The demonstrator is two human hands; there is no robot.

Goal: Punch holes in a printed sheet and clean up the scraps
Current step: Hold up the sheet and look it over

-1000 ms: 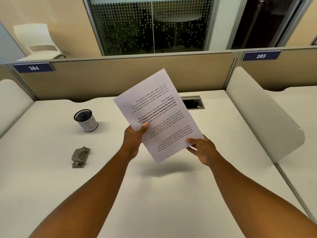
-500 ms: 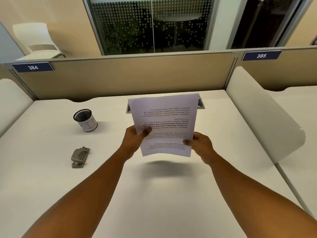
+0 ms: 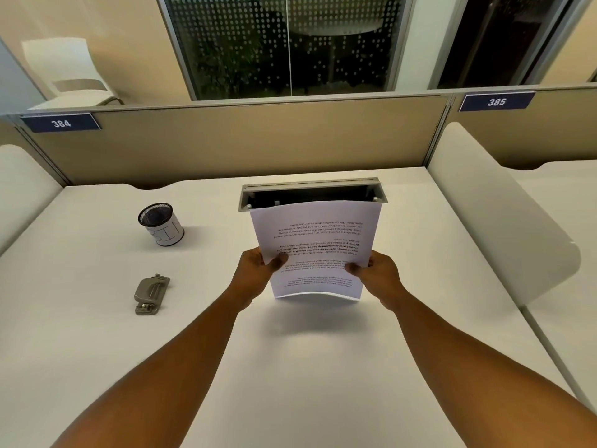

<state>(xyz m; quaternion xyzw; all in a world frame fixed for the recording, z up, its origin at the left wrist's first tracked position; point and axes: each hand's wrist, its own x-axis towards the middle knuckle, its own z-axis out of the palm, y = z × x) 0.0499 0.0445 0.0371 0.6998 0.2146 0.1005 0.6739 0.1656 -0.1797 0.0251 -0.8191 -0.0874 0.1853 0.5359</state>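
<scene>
Since the frame a second before, the printed sheet [image 3: 315, 247] had swung from a slant to nearly square in front of us, and it sat lower, so that the open cable hatch [image 3: 310, 193] in the desk [image 3: 97, 334] showed behind its far edge. We held the sheet up off the desk with both hands, its shadow lying on the white surface beneath. Our left hand [image 3: 256, 271] pinched the left edge, thumb on the printed face and fingers behind the paper. Our right hand [image 3: 376, 273] pinched the right edge in the same way. The print ran upside down to us, and the near edge bowed slightly.

To the left, well apart from the sheet, the grey hole punch [image 3: 151, 294] lay flat on the desk. Beyond it stood a black mesh cup [image 3: 161, 227] with a white paper band; the band seemed to carry the letters BIN, though we could not read them with certainty. A tan partition [image 3: 242, 140] ran along the back of the desk and bore blue number plates, 384 [image 3: 61, 123] on the left and 385 [image 3: 496, 102] on the right. A pale curved divider [image 3: 504, 221] closed the desk's right side, and a white chair [image 3: 64, 76] stood past the partition at the far left.
</scene>
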